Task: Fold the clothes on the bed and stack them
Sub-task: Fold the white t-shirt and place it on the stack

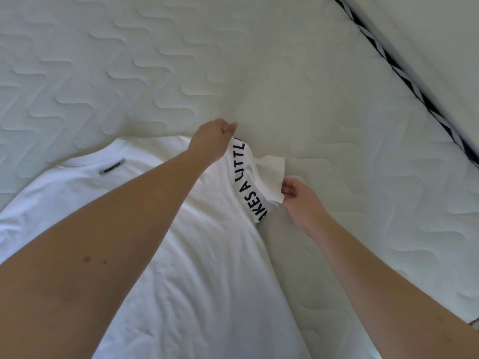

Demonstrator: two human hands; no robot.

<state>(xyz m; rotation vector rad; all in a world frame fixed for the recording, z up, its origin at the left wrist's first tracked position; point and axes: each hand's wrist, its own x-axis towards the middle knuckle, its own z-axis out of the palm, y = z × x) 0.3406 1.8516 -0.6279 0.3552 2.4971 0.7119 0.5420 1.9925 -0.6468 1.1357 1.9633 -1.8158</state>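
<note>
Two hands on one white T-shirt [202,255], spread back-up on quilted mattress [259,60]. Left hand [211,141] curled, pinching folded-over shoulder edge with black lettering. Right hand [298,198] fingertips pinch the sleeve [269,174] hem. Grey neck label [112,166] lies well left of both.

On the folded-over edge of the white T-shirt [197,242] you can read black capitals, cut off at both ends: "KES A LITTL". The small grey label [112,166] below its neckline carries dark print, which seems to say "ESSENTIALS" but is blurred.
</note>
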